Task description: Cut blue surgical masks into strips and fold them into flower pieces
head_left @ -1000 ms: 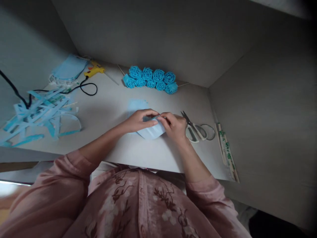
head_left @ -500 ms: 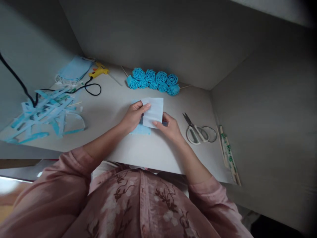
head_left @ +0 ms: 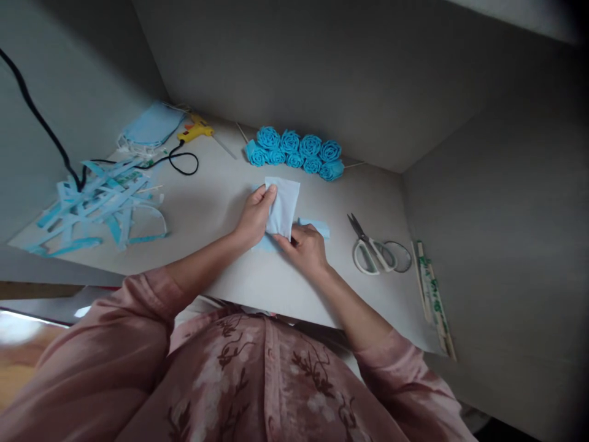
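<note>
A pale blue-white square of thin fabric (head_left: 282, 205) is held up between my two hands over the table. My left hand (head_left: 256, 215) pinches its left edge, thumb on the face towards me. Its lower right corner is gripped by my right hand (head_left: 304, 245), fingers curled behind it. Beneath my hands lies a light blue piece of fabric (head_left: 268, 244), mostly covered. Another blue folded piece (head_left: 317, 228) rests just beyond my right hand. Several blue handmade roses (head_left: 294, 150) stand in two rows at the back.
Scissors (head_left: 370, 248) and a roll of clear tape (head_left: 400, 256) lie on the right, with wooden chopsticks (head_left: 435, 301) by the wall. Left are blue fabric scraps (head_left: 110, 202), a corded yellow glue gun (head_left: 196, 129) and stacked face masks (head_left: 154, 126). Walls enclose the table (head_left: 221, 276).
My right hand has shifted down and left with the fabric's lower corner, and the square now looks narrower. The folded blue piece behind that hand has become visible. The view has shifted slightly.
</note>
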Demonstrator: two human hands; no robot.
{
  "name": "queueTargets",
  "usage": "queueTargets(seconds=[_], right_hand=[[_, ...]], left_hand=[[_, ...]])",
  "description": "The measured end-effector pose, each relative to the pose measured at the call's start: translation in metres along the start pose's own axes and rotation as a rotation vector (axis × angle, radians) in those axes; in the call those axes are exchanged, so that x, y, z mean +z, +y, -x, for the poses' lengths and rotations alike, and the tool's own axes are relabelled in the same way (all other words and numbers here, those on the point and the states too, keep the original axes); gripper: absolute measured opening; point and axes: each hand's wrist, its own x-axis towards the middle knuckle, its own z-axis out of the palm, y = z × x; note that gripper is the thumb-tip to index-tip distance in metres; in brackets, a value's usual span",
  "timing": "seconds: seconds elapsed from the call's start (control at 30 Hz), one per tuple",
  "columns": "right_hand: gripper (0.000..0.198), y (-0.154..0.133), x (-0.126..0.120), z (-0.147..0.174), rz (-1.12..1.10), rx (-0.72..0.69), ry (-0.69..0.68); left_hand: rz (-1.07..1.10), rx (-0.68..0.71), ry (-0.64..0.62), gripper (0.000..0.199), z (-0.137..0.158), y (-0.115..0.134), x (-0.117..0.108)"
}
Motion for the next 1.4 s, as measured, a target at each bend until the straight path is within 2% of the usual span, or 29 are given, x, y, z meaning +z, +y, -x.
queueTargets(seconds=[0.17, 0.23, 0.33, 0.47, 0.6, 0.77, 0.83, 0.97, 1.1, 1.23, 1.4], right_hand=[[0.053, -0.006, -0.005, 0.000, -0.206, 0.013, -0.073], [0.050, -0.004, -0.014, -0.002, -0.393, 0.101, -0.106], [0.046, 0.000, -0.026, -0.004, -0.678, 0.290, -0.075], [0.045, 0.003, -0.027, -0.007, -0.839, 0.388, -0.023], [0.039, 0.007, -0.025, -0.009, -0.853, 0.445, 0.080], [0.032, 0.017, -0.035, -0.012, -0.802, 0.461, 0.278], [0.034, 0.018, -0.039, -0.012, -0.752, 0.430, 0.277], [0.034, 0.013, -0.039, -0.010, -0.683, 0.343, 0.173], [0.023, 0.009, -0.035, -0.008, -0.540, 0.256, 0.221], [0.025, 0.013, -0.036, -0.008, -0.449, 0.270, 0.301], [0.028, 0.030, -0.045, -0.011, -0.495, 0.388, 0.500]], left_hand=[[-0.102, 0.027, 0.028, 0.042, -0.001, 0.000, -0.003], [-0.187, 0.050, 0.025, 0.042, -0.001, 0.002, -0.005], [-0.359, 0.126, -0.005, 0.042, 0.003, 0.005, -0.005], [-0.521, 0.229, -0.093, 0.041, 0.011, 0.005, -0.003], [-0.535, 0.228, -0.121, 0.039, 0.011, 0.003, -0.004], [-0.580, 0.210, -0.126, 0.037, 0.010, 0.001, -0.004], [-0.653, 0.217, -0.191, 0.035, 0.012, 0.001, -0.004], [-0.789, 0.288, -0.327, 0.033, 0.019, 0.000, -0.001], [-0.828, 0.311, -0.396, 0.035, 0.021, -0.003, 0.001], [-0.764, 0.220, -0.398, 0.038, 0.018, -0.005, 0.000], [-0.669, 0.108, -0.366, 0.034, 0.013, -0.004, -0.005]])
